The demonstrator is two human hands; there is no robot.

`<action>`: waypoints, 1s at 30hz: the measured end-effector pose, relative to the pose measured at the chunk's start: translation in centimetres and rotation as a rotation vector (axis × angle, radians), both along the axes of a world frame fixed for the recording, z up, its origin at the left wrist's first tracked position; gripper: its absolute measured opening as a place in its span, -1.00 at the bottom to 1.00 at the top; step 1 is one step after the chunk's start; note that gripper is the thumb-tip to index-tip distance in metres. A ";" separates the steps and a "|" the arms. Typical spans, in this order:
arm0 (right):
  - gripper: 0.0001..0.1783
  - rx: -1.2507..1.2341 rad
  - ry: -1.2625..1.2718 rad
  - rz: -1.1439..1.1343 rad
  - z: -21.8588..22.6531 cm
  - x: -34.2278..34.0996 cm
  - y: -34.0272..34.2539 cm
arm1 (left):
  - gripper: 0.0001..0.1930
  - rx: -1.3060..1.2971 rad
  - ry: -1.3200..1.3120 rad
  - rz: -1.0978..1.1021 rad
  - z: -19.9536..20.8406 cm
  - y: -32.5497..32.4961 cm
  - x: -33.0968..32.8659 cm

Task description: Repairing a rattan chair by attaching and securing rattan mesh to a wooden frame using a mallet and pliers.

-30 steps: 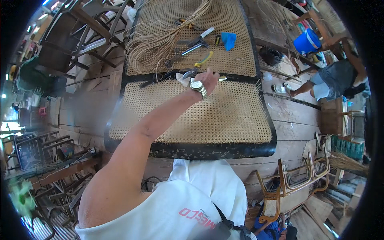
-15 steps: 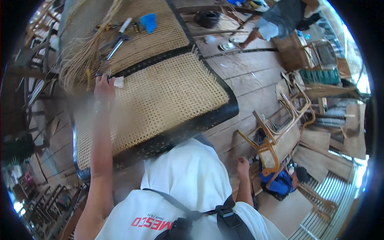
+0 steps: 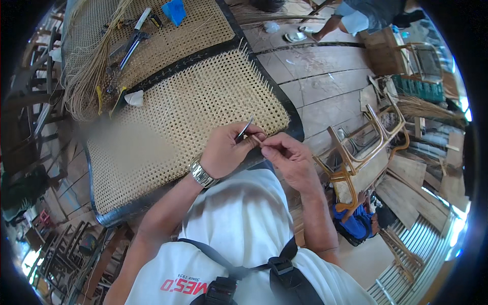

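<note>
Over the near right edge of a woven cane panel, my two hands meet with fingertips almost touching. My left hand, with a metal watch on its wrist, is closed around a small pointed metal tool, whose tip sticks up past the fingers. The tool's other end is hidden in the grip. My right hand is pinched, thumb against fingers. Whatever sits between its fingertips is too small to name. Loose cane ends stick out along the panel's right side, by its dark border.
Farther up the panel lie a hammer, a blue piece, a white scrap, yellow-handled pliers and a bundle of loose cane strands. Rattan chair frames stand right. Another person in blue is low right; someone's legs show at top right.
My left hand has come from the tools at the panel's left to its near right edge, with the pointed tool. My right hand has risen to meet it.
</note>
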State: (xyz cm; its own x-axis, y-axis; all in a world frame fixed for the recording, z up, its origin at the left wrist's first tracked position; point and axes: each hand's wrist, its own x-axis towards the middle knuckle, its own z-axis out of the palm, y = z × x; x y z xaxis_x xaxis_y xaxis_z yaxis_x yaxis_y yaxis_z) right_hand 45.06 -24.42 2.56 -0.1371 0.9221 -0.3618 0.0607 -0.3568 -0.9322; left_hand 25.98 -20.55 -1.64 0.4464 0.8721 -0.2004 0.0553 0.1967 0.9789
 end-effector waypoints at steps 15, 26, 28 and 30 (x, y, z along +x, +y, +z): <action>-0.83 -0.135 -0.386 0.318 -2.5 14.1 10.8 | -0.87 0.044 0.553 0.615 -2.0 5.1 0.5; -0.59 0.006 -0.202 0.340 -3.3 12.2 15.6 | -0.86 -0.106 0.226 0.559 -1.6 9.6 9.0; -0.63 -0.113 -0.072 0.348 -3.5 10.0 15.4 | -0.85 -0.149 0.272 0.444 -1.3 10.3 9.6; -0.71 -0.102 -0.219 0.339 -4.7 8.9 15.3 | -0.79 -0.144 0.261 0.442 -1.3 10.8 8.8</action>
